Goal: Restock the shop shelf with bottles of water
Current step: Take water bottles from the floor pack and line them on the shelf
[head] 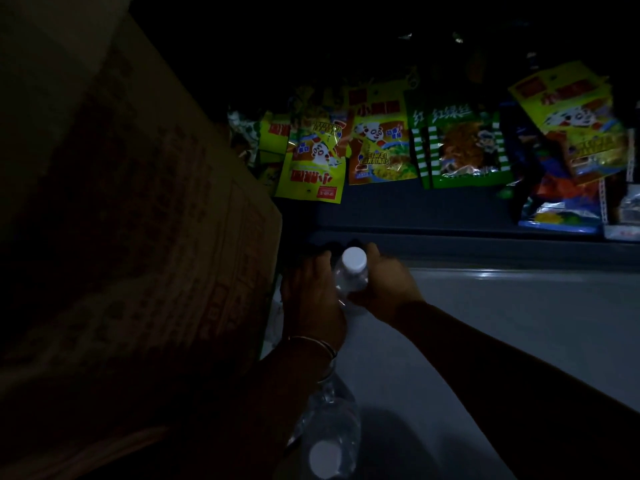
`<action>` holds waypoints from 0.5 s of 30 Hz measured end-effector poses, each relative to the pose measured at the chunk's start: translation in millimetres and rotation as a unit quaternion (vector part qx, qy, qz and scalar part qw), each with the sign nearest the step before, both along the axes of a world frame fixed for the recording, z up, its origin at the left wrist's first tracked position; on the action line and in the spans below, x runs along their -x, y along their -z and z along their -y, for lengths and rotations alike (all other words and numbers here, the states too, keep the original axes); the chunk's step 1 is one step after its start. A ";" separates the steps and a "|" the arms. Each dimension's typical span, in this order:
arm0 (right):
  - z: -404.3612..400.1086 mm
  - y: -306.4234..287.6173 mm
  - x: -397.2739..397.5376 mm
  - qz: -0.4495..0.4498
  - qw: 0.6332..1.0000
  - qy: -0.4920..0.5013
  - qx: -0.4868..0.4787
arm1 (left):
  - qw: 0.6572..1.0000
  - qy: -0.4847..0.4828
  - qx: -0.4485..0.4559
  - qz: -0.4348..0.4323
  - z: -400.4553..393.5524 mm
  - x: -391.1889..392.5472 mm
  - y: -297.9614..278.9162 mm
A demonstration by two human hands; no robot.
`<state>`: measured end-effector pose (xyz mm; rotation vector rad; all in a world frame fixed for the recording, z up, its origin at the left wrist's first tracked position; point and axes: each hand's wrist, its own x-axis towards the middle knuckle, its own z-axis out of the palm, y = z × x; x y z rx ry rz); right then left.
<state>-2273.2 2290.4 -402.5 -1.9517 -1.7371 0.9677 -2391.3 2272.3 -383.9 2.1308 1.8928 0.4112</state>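
Dimly lit, both hands' fingers point(374, 252) clasp a clear, white-capped water bottle point(351, 277) between them.

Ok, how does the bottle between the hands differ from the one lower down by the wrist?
The upper bottle is gripped by the left hand and right hand; the lower bottle is untouched. The upper one is better lit, the lower dimmer. Both are clear, with white caps.

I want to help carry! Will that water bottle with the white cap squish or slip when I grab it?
The water bottle looks like thin clear plastic, so it may dent a little if squeezed. It seems full, so probably heavy for its size. The left hand and right hand both hold it, so use two hands.
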 end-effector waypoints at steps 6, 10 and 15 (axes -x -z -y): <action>25.0 -79.2 -31.4 0.021 0.999 -0.023 -0.013 | 0.995 0.011 0.077 0.064 8.0 -15.9 -64.1; 36.0 -169.3 -54.8 0.020 0.997 -0.042 -0.060 | 0.990 0.041 0.055 0.127 19.6 -32.0 -142.3; 47.2 -311.6 -75.4 -0.006 0.991 -0.057 -0.123 | 0.992 0.057 0.041 0.109 23.4 -39.5 -273.2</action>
